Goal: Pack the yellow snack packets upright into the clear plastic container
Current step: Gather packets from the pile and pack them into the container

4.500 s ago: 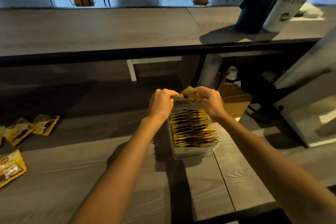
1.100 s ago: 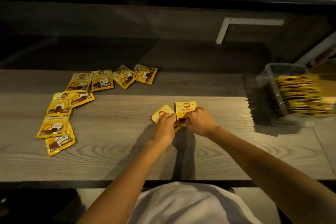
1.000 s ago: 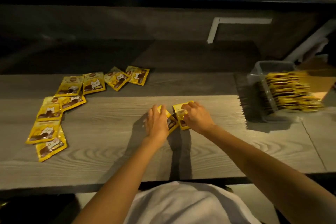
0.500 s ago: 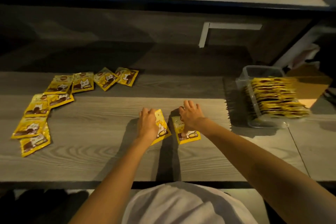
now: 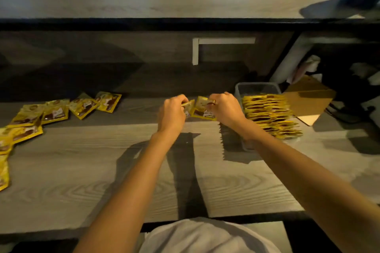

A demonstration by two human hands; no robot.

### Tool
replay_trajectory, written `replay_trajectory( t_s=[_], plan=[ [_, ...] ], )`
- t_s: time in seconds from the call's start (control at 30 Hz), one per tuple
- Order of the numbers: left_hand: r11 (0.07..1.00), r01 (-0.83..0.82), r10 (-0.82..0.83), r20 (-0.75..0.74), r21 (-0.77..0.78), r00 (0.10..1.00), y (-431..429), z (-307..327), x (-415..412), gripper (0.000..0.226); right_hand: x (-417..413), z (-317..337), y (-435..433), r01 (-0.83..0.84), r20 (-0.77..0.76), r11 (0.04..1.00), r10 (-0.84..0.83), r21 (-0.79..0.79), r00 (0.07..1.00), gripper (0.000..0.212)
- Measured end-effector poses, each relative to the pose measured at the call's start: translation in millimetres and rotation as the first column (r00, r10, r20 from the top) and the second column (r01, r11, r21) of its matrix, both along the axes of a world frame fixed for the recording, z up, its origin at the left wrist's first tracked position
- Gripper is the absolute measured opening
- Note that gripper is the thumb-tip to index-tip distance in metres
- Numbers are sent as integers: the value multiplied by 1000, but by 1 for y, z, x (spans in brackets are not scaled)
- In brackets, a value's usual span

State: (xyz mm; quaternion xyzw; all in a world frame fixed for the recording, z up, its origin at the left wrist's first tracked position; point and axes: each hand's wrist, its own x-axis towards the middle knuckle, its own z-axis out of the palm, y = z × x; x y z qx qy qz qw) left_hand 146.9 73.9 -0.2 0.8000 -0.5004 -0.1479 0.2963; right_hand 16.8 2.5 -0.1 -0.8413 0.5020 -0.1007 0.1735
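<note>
Up off the counter (image 5: 92, 170) now: left grip (image 5: 172, 113) pinches the left packet (image 5: 189, 107), right grip (image 5: 225, 109) the right packet (image 5: 202, 109); we should square both upright for the far gap of the clear container (image 5: 257, 86).

— What do the hands hold?
— The left hand (image 5: 171, 112) pinches a yellow snack packet (image 5: 189, 107), the right hand (image 5: 226, 109) a second packet (image 5: 202, 109), beside the clear plastic container (image 5: 257, 88). Loose packets (image 5: 82, 106) lie on the surface (image 5: 86, 170).

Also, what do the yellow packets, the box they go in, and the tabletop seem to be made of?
The yellow packets are likely glossy plastic film: they catch the light. The container seems clear hard plastic: the counter shows through its wall. The tabletop is grey with a wood grain, matte, perhaps laminate.
</note>
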Motion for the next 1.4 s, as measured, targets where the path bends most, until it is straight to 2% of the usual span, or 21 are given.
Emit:
replay_trajectory(
  t_s=[0.17,0.27,0.37,0.47,0.73,0.9,1.07,1.27,1.4],
  plan=[
    [979,87,-82,30,-183,996,-47,23,-50,31,-59,23,-36,194,183,978,-177,-82,967,18],
    [959,116,-111,34,-260,993,-73,26,-76,35,-91,27,-56,232,325,967,-188,-102,927,21],
    [939,121,-120,24,-321,993,-92,31,-98,33,-114,27,-75,244,442,968,-196,-52,875,28],
    [934,126,-122,33,-334,992,-108,32,-114,33,-128,26,-93,279,507,960,-258,35,823,25],
    [955,106,-103,24,-278,994,-135,18,-128,34,-146,14,-119,296,562,931,-366,215,742,10],
    [939,94,-100,-1,-332,995,-148,22,-133,31,-151,21,-137,322,646,927,-366,191,670,6],
    [951,86,-100,-32,-298,994,-161,18,-134,32,-155,19,-154,352,607,908,-414,227,678,31],
    [977,86,-112,-124,-193,986,-171,8,-131,35,-156,5,-166,323,476,905,-421,275,772,26],
    [985,122,-141,-163,-120,977,-177,2,-130,35,-151,5,-167,260,464,906,-398,333,792,43]
  ],
)
